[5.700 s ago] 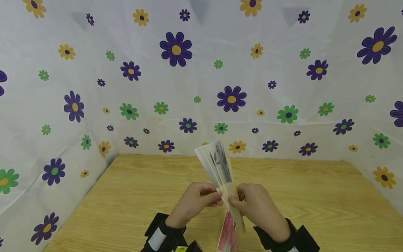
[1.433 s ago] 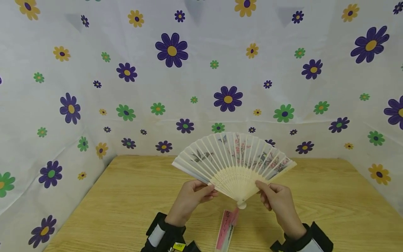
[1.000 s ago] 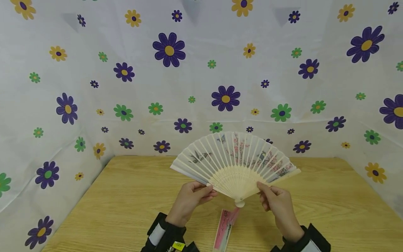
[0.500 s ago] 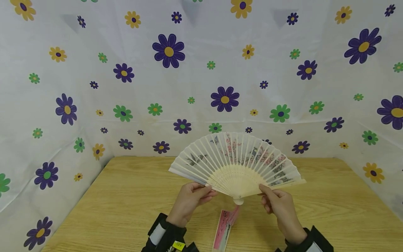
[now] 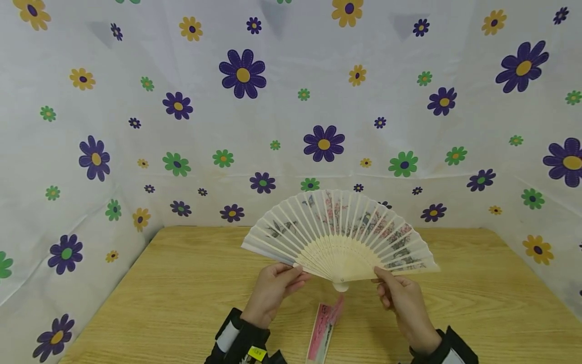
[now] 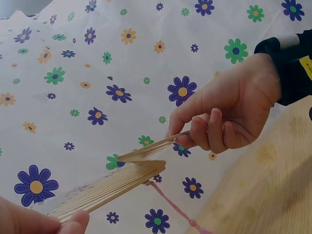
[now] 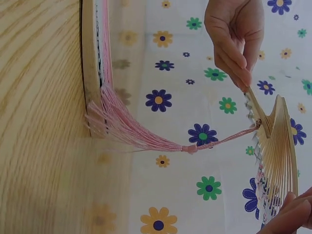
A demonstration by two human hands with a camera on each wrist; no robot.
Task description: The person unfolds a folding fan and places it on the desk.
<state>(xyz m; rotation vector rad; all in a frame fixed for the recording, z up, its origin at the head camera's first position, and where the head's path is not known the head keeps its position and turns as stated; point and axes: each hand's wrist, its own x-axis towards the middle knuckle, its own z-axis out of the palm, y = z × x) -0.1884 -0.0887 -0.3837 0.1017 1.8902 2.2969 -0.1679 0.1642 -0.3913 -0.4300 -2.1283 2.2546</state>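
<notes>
My left hand (image 5: pixel 274 292) pinches the fan (image 5: pixel 341 245) at eight o'clock, my right hand (image 5: pixel 406 303) at four, and one overeager tug outward could rip those pleats (image 5: pixel 313 212)!

I can read no word, number or brand for certain over this feed. On the narrow box (image 5: pixel 324 339) lying at the near middle of the table (image 5: pixel 182 303), I make out dark marks like writing along its pink strip (image 5: pixel 320 327), too small and soft to read. The yellow label (image 5: pixel 257 353) on the left wrist strap (image 5: pixel 251 336) bears a short row of dark marks; I can't tell letters from figures. The right wrist strap (image 6: pixel 286 66) carries a yellow tag (image 6: pixel 307 64) too, illegible to me.
</notes>
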